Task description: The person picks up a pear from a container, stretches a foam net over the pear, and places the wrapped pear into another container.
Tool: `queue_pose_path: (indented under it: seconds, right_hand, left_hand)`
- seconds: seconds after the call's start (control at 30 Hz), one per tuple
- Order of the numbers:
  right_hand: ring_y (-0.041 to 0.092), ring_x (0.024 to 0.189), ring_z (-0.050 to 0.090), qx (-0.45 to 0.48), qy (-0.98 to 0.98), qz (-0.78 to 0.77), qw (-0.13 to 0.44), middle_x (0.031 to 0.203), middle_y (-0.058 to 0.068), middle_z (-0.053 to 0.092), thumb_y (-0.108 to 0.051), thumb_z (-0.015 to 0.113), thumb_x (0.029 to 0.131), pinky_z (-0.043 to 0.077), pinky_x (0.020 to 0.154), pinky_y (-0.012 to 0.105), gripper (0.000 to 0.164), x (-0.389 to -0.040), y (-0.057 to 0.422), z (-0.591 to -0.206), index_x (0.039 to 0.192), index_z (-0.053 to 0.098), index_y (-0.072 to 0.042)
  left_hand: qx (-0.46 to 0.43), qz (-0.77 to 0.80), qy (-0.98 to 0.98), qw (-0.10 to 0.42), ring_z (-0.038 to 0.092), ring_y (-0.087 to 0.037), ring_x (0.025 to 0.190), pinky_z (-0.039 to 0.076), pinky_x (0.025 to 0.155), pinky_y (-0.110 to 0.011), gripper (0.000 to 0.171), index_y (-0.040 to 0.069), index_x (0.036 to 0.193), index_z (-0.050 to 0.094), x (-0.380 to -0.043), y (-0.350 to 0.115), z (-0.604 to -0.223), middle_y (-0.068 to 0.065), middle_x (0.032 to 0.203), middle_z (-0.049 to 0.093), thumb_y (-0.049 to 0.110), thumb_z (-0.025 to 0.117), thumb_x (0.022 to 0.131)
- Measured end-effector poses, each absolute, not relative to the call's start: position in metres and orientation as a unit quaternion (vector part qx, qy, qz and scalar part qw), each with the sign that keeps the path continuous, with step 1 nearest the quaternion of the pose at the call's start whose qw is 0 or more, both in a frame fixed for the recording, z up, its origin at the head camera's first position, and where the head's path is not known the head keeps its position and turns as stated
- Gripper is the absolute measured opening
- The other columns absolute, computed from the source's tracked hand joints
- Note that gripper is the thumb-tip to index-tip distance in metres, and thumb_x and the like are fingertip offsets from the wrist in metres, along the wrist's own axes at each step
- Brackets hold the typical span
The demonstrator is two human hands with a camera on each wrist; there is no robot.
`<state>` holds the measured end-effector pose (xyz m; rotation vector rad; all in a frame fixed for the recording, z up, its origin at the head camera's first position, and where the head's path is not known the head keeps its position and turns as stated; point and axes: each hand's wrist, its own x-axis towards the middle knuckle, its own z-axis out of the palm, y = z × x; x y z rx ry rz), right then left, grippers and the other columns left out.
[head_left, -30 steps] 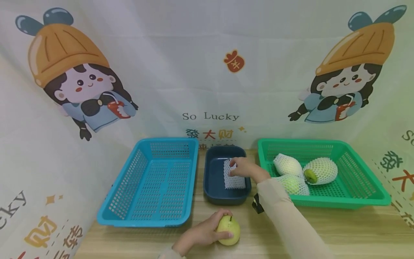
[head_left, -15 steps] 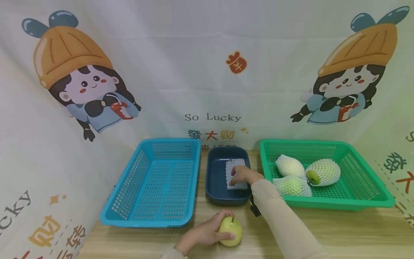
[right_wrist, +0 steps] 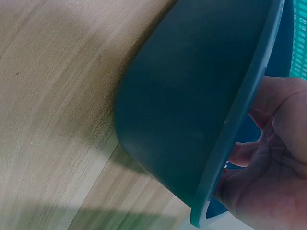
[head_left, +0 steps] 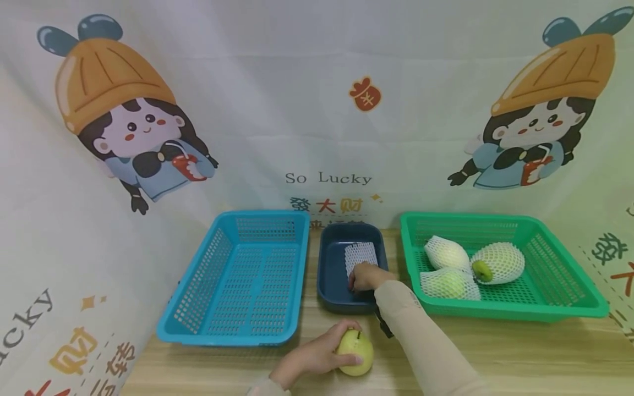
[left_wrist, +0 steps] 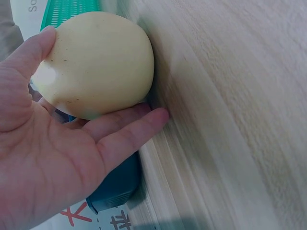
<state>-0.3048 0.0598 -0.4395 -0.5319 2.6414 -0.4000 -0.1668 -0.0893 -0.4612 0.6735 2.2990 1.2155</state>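
Note:
A yellow-green pear (head_left: 355,352) rests on the wooden table near the front. My left hand (head_left: 324,350) grips it from the left side, thumb and fingers around it. The left wrist view shows the pear (left_wrist: 98,64) against the fingers, with the hand's palm turned to the camera. Inside the dark blue basin (head_left: 329,275) lies a white foam fruit net (head_left: 360,253). My right hand (head_left: 367,277) reaches in over the near right rim, fingers bent down at the net's near end. In the right wrist view the basin wall hides the fingertips, so a pinch cannot be confirmed.
A light blue perforated basket (head_left: 233,330) stands left of the basin. On the right, a green basket (head_left: 545,300) holds three net-wrapped fruits (head_left: 448,254). Behind everything hangs a printed cloth (head_left: 247,110), which also runs along both sides.
My right hand has moved toward me along the foam net, from its middle to its near end. The net has shifted slightly left in the basin. My left hand still holds the pear.

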Motion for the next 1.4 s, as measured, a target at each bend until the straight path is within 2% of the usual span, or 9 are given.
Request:
queue_pose_path:
  seconds: [0.13, 0.27, 0.43, 0.63, 0.83, 1.03, 1.17, 1.3, 1.4]
  right_hand:
    - [0.017, 0.091, 0.056, -0.182, 0.953, -0.118, 0.21, 0.102, 0.007, 0.066, -0.004, 0.062, 0.08, 0.048, 0.076, 0.032, 0.018, -0.304, 0.06, -0.44, 0.089, 0.074, -0.013]
    - [0.02, 0.09, 0.056, -0.156, 0.96, -0.096, 0.212, 0.107, 0.01, 0.063, -0.006, 0.06, 0.08, 0.048, 0.079, 0.038, 0.014, -0.303, 0.061, -0.436, 0.091, 0.069, -0.006]
    - [0.018, 0.073, 0.048, -0.143, 0.962, -0.115, 0.201, 0.087, 0.008, 0.058, -0.002, 0.057, 0.08, 0.043, 0.064, 0.032, 0.003, -0.305, 0.066, -0.434, 0.078, 0.059, -0.003]
    - [0.019, 0.063, 0.051, -0.14, 0.97, -0.143, 0.138, 0.072, 0.006, 0.056, 0.001, 0.056, 0.082, 0.042, 0.055, 0.029, 0.013, -0.306, 0.072, -0.435, 0.07, 0.057, -0.004]
    - [0.02, 0.066, 0.053, -0.171, 0.971, -0.144, 0.084, 0.077, 0.007, 0.056, 0.003, 0.058, 0.083, 0.045, 0.06, 0.031, 0.01, -0.305, 0.075, -0.425, 0.076, 0.058, -0.005]
    - [0.018, 0.067, 0.04, -0.223, 0.956, -0.19, 0.027, 0.072, 0.006, 0.043, 0.008, 0.05, 0.085, 0.035, 0.06, 0.029, 0.015, -0.297, 0.085, -0.416, 0.079, 0.047, -0.005]
    - [0.017, 0.064, 0.033, -0.255, 0.936, -0.24, -0.04, 0.067, 0.003, 0.033, 0.012, 0.044, 0.08, 0.029, 0.059, 0.027, 0.019, -0.286, 0.097, -0.412, 0.078, 0.039, -0.007]
    - [0.014, 0.062, 0.034, -0.265, 0.915, -0.291, -0.091, 0.067, 0.001, 0.033, 0.011, 0.048, 0.079, 0.03, 0.056, 0.024, 0.02, -0.27, 0.109, -0.403, 0.079, 0.038, -0.006]
    - [0.012, 0.06, 0.035, -0.254, 0.904, -0.329, -0.102, 0.066, 0.0, 0.035, 0.009, 0.053, 0.081, 0.031, 0.053, 0.022, 0.02, -0.254, 0.12, -0.393, 0.082, 0.039, -0.005]
  left_hand:
    - [0.245, 0.44, 0.834, 0.226, 0.046, -0.013, 0.103, 0.04, 0.087, -0.026, 0.039, 0.018, 0.117, 0.04, -0.166, -0.089, -0.461, -0.001, 0.117, 0.045, 0.022, 0.065, 0.087]
    - [0.258, 0.439, 0.832, 0.218, 0.046, -0.012, 0.102, 0.04, 0.087, -0.025, 0.04, 0.017, 0.117, 0.04, -0.166, -0.088, -0.459, -0.001, 0.117, 0.045, 0.022, 0.065, 0.087]
    - [0.267, 0.435, 0.833, 0.214, 0.046, -0.011, 0.101, 0.04, 0.086, -0.024, 0.04, 0.016, 0.118, 0.04, -0.166, -0.087, -0.458, -0.001, 0.116, 0.045, 0.021, 0.065, 0.087]
    - [0.264, 0.433, 0.835, 0.214, 0.045, -0.011, 0.105, 0.039, 0.088, -0.025, 0.041, 0.017, 0.119, 0.04, -0.166, -0.087, -0.459, -0.001, 0.118, 0.045, 0.023, 0.065, 0.087]
    - [0.262, 0.44, 0.831, 0.216, 0.045, -0.013, 0.107, 0.039, 0.088, -0.025, 0.042, 0.017, 0.119, 0.04, -0.167, -0.088, -0.461, -0.001, 0.119, 0.045, 0.022, 0.065, 0.086]
    - [0.263, 0.447, 0.827, 0.219, 0.046, -0.014, 0.106, 0.04, 0.087, -0.025, 0.042, 0.015, 0.12, 0.039, -0.168, -0.089, -0.461, -0.003, 0.118, 0.046, 0.02, 0.065, 0.087]
    - [0.261, 0.442, 0.831, 0.215, 0.046, -0.015, 0.105, 0.04, 0.088, -0.025, 0.043, 0.015, 0.12, 0.039, -0.167, -0.09, -0.461, -0.003, 0.117, 0.046, 0.02, 0.065, 0.086]
    - [0.257, 0.437, 0.836, 0.211, 0.046, -0.015, 0.107, 0.04, 0.089, -0.027, 0.043, 0.015, 0.12, 0.04, -0.168, -0.09, -0.462, -0.003, 0.116, 0.047, 0.021, 0.065, 0.086]
    - [0.262, 0.43, 0.84, 0.203, 0.046, -0.016, 0.108, 0.04, 0.091, -0.028, 0.044, 0.014, 0.121, 0.04, -0.168, -0.089, -0.462, -0.003, 0.116, 0.048, 0.022, 0.066, 0.086]
